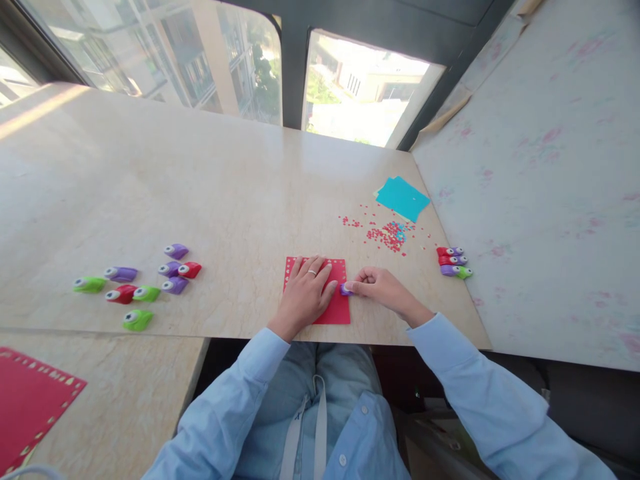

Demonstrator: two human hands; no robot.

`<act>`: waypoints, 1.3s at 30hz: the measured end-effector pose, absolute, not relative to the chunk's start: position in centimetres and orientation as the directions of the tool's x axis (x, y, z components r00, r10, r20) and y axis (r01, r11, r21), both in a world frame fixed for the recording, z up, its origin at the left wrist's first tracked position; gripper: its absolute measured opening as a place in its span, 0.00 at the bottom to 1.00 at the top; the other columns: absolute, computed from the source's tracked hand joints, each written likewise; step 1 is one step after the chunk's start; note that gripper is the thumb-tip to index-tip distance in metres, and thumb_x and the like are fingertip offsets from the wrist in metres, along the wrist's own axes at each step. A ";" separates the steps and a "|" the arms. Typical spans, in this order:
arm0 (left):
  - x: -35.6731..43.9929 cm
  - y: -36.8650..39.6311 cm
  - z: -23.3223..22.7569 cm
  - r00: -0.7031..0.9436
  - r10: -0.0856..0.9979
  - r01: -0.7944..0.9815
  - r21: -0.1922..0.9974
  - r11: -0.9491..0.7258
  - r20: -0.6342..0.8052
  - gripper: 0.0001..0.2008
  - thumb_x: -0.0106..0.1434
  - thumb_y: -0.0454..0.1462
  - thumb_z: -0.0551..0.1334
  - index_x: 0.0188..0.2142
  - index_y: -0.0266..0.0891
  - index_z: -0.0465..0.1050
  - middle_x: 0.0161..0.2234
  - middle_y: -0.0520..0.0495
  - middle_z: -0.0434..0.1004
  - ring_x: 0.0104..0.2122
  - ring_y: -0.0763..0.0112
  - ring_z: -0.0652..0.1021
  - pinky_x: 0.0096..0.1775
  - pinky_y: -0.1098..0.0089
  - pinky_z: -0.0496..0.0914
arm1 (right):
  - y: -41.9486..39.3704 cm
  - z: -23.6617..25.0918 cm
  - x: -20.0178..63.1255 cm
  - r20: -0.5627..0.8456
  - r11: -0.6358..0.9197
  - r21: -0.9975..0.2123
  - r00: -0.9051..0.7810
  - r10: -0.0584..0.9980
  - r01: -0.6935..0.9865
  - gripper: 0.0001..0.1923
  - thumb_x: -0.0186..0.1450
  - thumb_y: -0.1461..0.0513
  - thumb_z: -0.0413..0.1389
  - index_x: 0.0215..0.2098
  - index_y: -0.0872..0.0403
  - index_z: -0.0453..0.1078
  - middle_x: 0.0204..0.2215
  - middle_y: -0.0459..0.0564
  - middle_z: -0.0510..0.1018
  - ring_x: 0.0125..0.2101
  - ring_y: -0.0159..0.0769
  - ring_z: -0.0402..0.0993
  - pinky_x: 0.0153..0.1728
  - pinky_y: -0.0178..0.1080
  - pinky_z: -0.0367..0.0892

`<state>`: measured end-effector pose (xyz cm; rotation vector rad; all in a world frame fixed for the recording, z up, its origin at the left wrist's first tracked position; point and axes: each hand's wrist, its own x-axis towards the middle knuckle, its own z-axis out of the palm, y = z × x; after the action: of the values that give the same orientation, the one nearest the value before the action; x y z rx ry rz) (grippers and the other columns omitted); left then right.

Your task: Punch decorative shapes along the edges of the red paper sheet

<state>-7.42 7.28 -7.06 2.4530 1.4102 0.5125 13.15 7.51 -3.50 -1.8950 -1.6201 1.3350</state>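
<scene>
A red paper square (pixel 339 308) with small holes punched along its edges lies at the near edge of the marble table (pixel 240 193). My left hand (pixel 304 293) rests flat on it, fingers spread, a ring on one finger. My right hand (pixel 377 288) grips a small purple paper punch (pixel 345 289) at the sheet's right edge.
Several green, purple and red punches (pixel 145 280) lie scattered at the left. Three more punches (pixel 454 261) sit at the right edge. Red and blue confetti (pixel 390 235) is strewn near teal paper sheets (pixel 403 197). Another punched red sheet (pixel 27 400) lies on the lower table at the left.
</scene>
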 end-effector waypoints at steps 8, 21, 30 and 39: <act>-7.4 7.3 -7.2 0.470 0.867 0.778 0.387 -0.495 0.165 0.23 0.72 0.45 0.47 0.60 0.37 0.66 0.64 0.42 0.62 0.65 0.59 0.63 0.68 0.50 0.54 | 8.1 -2.3 12.6 -0.570 -0.288 -0.591 -0.138 0.810 0.754 0.15 0.65 0.57 0.55 0.26 0.58 0.68 0.21 0.48 0.75 0.22 0.28 0.69 0.25 0.30 0.60; -7.4 7.3 -7.4 0.483 0.855 0.769 0.376 -0.517 0.190 0.22 0.72 0.44 0.49 0.59 0.36 0.67 0.63 0.40 0.64 0.64 0.57 0.64 0.67 0.49 0.55 | 11.1 0.7 9.0 -0.773 -0.085 -0.133 -0.049 0.633 0.987 0.12 0.68 0.61 0.52 0.32 0.60 0.73 0.25 0.51 0.77 0.16 0.26 0.66 0.23 0.32 0.61; -7.6 7.2 -7.6 0.469 0.858 0.755 0.411 -0.512 0.208 0.22 0.71 0.45 0.50 0.58 0.37 0.67 0.63 0.39 0.65 0.64 0.57 0.63 0.67 0.49 0.55 | 11.5 0.6 8.8 -0.796 -0.127 -0.099 -0.002 0.605 0.987 0.12 0.68 0.60 0.53 0.32 0.60 0.72 0.23 0.50 0.76 0.16 0.27 0.65 0.23 0.33 0.62; -7.6 7.2 -7.7 0.459 0.861 0.746 0.431 -0.507 0.219 0.22 0.71 0.45 0.49 0.57 0.38 0.68 0.62 0.38 0.65 0.64 0.57 0.64 0.67 0.48 0.55 | 10.8 -0.4 9.6 -0.743 -0.176 -0.175 -0.013 0.669 0.969 0.11 0.66 0.59 0.55 0.30 0.59 0.71 0.23 0.51 0.77 0.15 0.27 0.64 0.20 0.33 0.59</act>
<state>-7.57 7.21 -7.74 2.4374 1.3786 0.6015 9.59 10.79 -0.37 -2.4393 -2.2085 1.3354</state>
